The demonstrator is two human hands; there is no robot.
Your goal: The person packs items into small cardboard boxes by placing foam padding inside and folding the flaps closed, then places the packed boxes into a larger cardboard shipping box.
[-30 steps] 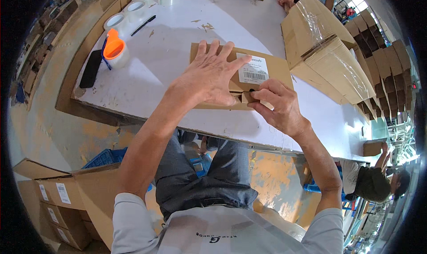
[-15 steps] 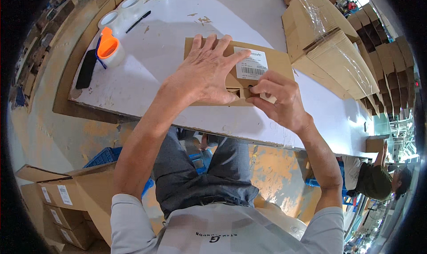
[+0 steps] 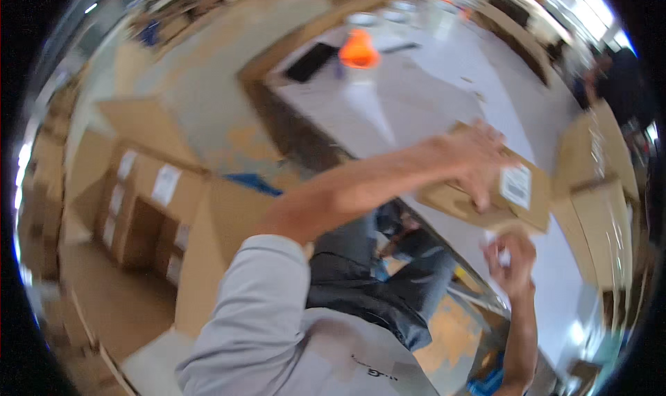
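A flat brown cardboard box (image 3: 531,213) with a white barcode label (image 3: 515,186) lies at the near edge of the white table (image 3: 409,104). My left hand (image 3: 479,161) reaches across it, fingers over the far side and thumb toward the near side, gripping it. Just off the box's near right corner, my right hand (image 3: 512,257) is curled closed. A small white patch shows between its fingers, too blurred to name.
On the left stands a large open carton (image 3: 194,271) holding labelled brown boxes (image 3: 164,184). An orange tape dispenser (image 3: 359,49), a black flat object (image 3: 311,63) and tape rolls (image 3: 362,19) sit at the table's far side. A taped carton (image 3: 600,215) stands at right.
The view has swung left, bringing the open carton further in. My right hand has come away from the box toward me. My left hand remains on the box, its fingers now less spread.
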